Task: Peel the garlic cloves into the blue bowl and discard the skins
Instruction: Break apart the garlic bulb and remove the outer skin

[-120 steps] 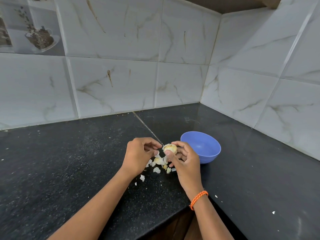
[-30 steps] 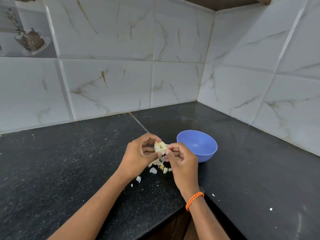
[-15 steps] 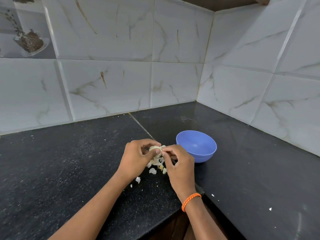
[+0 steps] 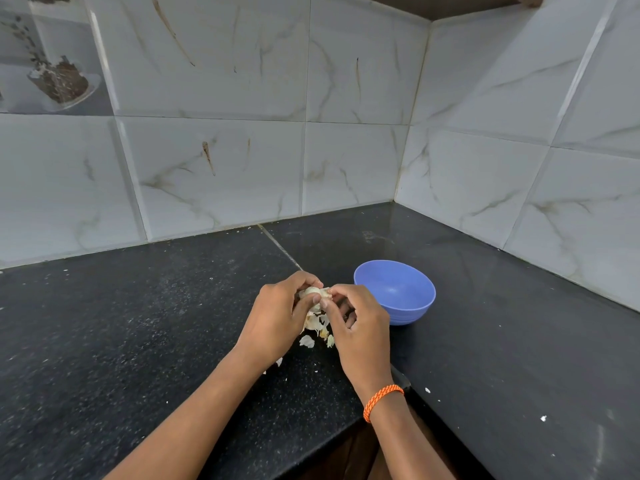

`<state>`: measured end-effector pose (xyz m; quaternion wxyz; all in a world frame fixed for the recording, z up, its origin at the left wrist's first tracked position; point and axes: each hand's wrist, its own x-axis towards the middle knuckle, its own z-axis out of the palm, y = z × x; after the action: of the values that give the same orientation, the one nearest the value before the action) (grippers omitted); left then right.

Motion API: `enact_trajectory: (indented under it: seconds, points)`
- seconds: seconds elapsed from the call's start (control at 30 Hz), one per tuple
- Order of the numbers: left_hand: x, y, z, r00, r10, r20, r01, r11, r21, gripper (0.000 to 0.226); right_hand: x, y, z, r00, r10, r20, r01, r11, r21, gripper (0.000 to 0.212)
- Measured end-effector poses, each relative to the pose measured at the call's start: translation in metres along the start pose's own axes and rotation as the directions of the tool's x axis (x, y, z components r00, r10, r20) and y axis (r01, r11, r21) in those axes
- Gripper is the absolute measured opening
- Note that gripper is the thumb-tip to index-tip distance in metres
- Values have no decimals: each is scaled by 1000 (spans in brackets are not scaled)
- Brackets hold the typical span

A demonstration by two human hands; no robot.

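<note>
The task looks to be in its early part. Both hands hold the garlic (image 4: 313, 293) in the air, just left of the bowl (image 4: 394, 292) and a little above the surface (image 4: 138, 323). The left hand (image 4: 277, 322) has its fingers curled round the garlic from the left side, with the thumb pressed on it. The right hand (image 4: 360, 323) pinches the garlic, or a bit of its skin, between thumb and forefinger; the other fingers of this hand are curled under, and I cannot tell if they touch it. It seems to be a bulb or a bunch of cloves more than one clove, but the hands hide most of it.

What is done, as I judge it: some outer skin is already off. A small heap of skins (image 4: 317, 329) lies on the surface, left of the bowl and directly under the hands, and a few loose flakes lie a little further from the bowl, toward the person.

What is left: nearly everything. The bowl is blue, stands upright on the surface, and as far as its inside shows it holds nothing; no peeled clove is in it. So the cloves must yet be separated, peeled and dropped in. The skins are not discarded, and no bin or other container for them is in view.
</note>
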<state>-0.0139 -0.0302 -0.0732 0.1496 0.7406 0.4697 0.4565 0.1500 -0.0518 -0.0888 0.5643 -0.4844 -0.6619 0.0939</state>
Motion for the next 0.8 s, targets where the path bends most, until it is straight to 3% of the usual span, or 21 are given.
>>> enact_trajectory:
  seconds: [0.27,0.6,0.67,0.8]
  points:
    - [-3,0,3,999,-36,-38,35,998,-43,15,1,1,4,998,-45,38,49,994,-99,12]
    - [-4,1,9,991,-89,-103,82,994,-72,16,-5,-2,9,982,-188,-20,173,936,-306,10]
    - [-4,1,8,992,-91,-93,83,993,-83,15,-4,-2,8,986,-164,-30,150,952,-268,10]
    - [-1,2,5,995,-73,-68,67,994,-90,14,2,-1,5,999,2,-51,-2,1000,3,15]
